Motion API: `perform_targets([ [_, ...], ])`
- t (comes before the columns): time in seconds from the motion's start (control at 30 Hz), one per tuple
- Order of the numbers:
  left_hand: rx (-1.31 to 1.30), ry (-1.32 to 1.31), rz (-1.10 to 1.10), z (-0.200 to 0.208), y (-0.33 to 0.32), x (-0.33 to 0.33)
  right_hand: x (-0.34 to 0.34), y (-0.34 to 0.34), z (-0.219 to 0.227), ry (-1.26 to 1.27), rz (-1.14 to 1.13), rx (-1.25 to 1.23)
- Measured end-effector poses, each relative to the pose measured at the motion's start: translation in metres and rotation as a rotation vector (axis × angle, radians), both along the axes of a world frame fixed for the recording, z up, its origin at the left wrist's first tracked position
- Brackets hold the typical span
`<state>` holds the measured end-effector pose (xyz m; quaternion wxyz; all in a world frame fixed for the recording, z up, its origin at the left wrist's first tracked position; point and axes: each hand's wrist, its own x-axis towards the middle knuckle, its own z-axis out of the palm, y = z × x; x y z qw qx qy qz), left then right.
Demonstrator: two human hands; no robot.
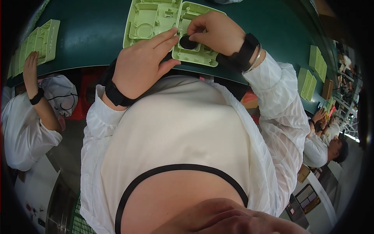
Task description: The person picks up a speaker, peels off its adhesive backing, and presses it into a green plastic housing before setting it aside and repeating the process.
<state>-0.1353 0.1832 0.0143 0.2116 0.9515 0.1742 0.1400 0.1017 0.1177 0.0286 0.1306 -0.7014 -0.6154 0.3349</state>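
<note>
Two pale green plastic housing pieces lie side by side on the green work surface. A round grille shows in the left housing half point(135, 16). In the right housing half point(194, 57), a black round disc-shaped part point(187, 43) sits in a recess. My right hand point(218, 33) has its fingers bent together, with thumb and fingertips at the disc's upper right edge. My left hand point(144, 66) is open, fingers outstretched; its fingertips are by the seam between the halves and its thumb points toward the right one. Dark bands circle both my wrists.
More green housings point(41, 43) stand at the left on the green work surface point(93, 35), where a neighbour's hand point(30, 72) touches one. At the right lie other green housings point(307, 84) and a brown box point(327, 89). Other people work farther along on the right.
</note>
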Motion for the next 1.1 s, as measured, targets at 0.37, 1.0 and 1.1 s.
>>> perform_targets([
  [0.37, 0.028, -0.023, 0.008, -0.002, -0.008, 0.003, -0.002, -0.005, 0.004, -0.091, 0.031, -0.031],
  [1.0, 0.06, -0.043, 0.012, -0.006, -0.009, 0.003, -0.021, -0.011, 0.013, -0.421, 0.109, 0.017],
  [1.1, 0.062, -0.05, 0.01, -0.007, -0.008, 0.003, -0.018, -0.011, 0.013, -0.416, 0.108, 0.018],
])
